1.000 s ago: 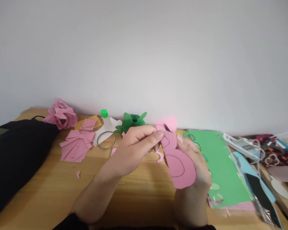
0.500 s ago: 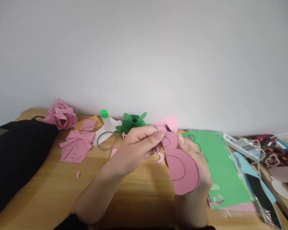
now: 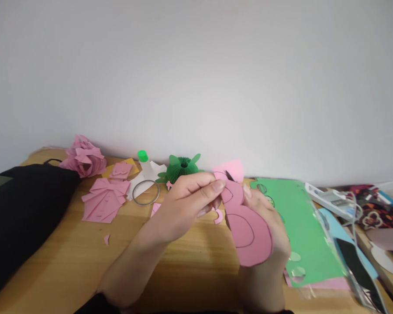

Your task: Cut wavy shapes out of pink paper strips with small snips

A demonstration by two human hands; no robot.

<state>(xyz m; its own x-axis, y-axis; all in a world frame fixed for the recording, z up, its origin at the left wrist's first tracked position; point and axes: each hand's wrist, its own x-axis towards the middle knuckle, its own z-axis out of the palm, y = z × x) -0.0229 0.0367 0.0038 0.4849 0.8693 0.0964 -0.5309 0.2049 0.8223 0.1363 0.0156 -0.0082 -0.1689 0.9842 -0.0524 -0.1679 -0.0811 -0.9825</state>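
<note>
Pink paper (image 3: 257, 237) held in the air over the middle of a wooden table (image 3: 65, 266); one side is nearly straight, the other lobed, and dark curved lines are drawn on its face. The left hand (image 3: 186, 205) pinches the straight side near the upper end between thumb and fingers. The thumb of the right hand (image 3: 270, 218) lies beside the lobed side; its other fingers are largely concealed, and how far they close, or on what, cannot be told. A dark pointed tip (image 3: 229, 175), perhaps a scissor blade, shows at the upper end.

Toward the table's far edge stand a pleated green ball (image 3: 182, 169) and a glue stick (image 3: 146, 163); a green sheet (image 3: 309, 240) lies toward the right edge, and a curved pink scrap (image 3: 219, 217) lies near the left fingers.

Principal hazards, by judgement: the narrow waist between the lobes may crease or tear if the hands twist against each other, because the lower lobe appears poorly supported. If the tip is a blade, a slip of the pinch could carry it across a drawn line or into the left thumb, which lies close by.
</note>
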